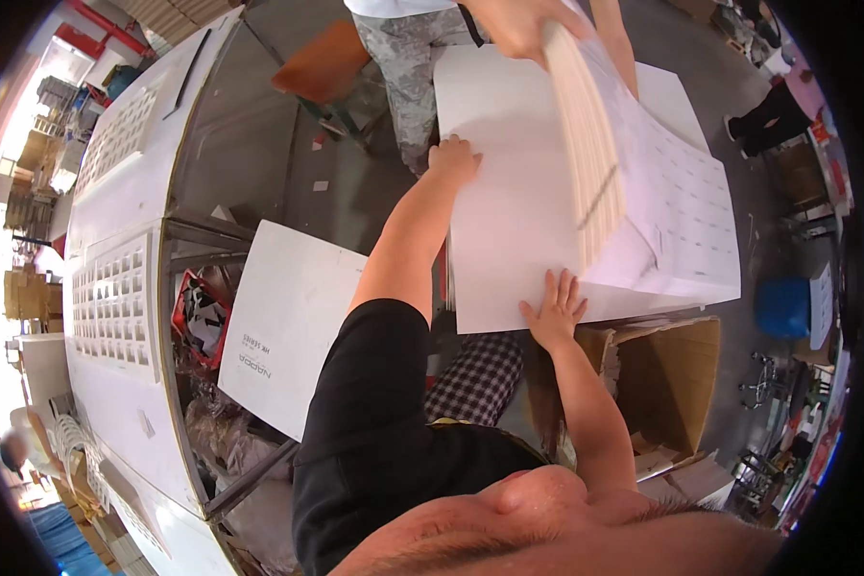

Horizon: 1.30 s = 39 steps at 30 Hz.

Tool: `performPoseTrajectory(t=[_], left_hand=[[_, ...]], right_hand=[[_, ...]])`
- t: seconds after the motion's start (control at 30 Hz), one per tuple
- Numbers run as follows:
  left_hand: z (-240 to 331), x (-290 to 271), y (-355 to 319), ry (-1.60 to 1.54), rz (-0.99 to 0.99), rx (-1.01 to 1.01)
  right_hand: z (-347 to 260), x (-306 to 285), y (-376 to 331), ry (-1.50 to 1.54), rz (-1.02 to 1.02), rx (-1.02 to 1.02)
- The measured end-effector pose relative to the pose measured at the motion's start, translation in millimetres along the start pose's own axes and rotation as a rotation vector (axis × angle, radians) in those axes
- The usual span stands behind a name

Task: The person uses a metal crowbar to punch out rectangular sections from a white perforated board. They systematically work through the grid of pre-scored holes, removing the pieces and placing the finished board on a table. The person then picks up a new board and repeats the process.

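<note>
Across the middle and upper right of the frame we see a large white board [509, 192] lying flat, with a grey concrete floor [259, 144] showing beyond it toward the upper left. Our left hand [451, 158] rests palm down near the upper left corner of this board, fingers loosely curled and gripping nothing. Our right hand [554, 309] lies open on the board's lower edge, fingers spread flat, also holding nothing. Just right of both hands a thick stack of white sheets [595, 154] tilts up on its edge, its layered cream side facing us, and a sheet printed with a faint grid [686, 211] spreads out beneath it toward the right. At the top centre another person's hand [518, 24] holds the top of the stack; this person stands on the floor in patterned grey trousers [408, 67]. Along the left of the frame runs a long white table [115, 384] carrying white panels punched with rows of small square windows [113, 298]. Leaning beside it at centre left is a white rectangular carton [288, 317] with small dark lettering along one edge. An open brown cardboard box [667, 374] stands at lower right, just below the board, and a blue bin [782, 307] sits at the right edge.
</note>
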<state>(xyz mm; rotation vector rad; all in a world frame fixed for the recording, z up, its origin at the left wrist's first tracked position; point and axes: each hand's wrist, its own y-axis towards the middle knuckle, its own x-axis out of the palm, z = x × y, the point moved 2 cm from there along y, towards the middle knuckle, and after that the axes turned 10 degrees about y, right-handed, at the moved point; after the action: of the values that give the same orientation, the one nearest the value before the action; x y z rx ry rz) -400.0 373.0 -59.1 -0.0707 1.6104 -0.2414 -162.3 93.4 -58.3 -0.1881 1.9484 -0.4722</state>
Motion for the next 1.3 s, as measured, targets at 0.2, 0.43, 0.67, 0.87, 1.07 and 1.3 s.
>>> performPoseTrajectory(t=[0.2,0.43,0.67,0.87,1.07,1.3], left_hand=[[-7,-3,-8,-0.045,0.248,-0.032],[-30,10,-10,-0.271,0.148,-0.094],[-46,4,-8,-1.172,0.071,-0.157],[-43,-11,-31,-1.784,-0.111,-0.137],[-28,24,-31,-1.772,-0.277,-0.203],[-20,57,-54,-1.949,-0.39,-0.367]], right_hand=[[-1,-1,-2,0.03,0.017,-0.04],[1,-9,-5,0.019,-0.004,-0.014],[6,-18,-10,0.071,-0.017,-0.05],[5,-24,-12,0.07,-0.071,-0.034],[3,-26,-13,0.045,-0.073,-0.023],[2,-24,-16,0.064,-0.035,-0.026]])
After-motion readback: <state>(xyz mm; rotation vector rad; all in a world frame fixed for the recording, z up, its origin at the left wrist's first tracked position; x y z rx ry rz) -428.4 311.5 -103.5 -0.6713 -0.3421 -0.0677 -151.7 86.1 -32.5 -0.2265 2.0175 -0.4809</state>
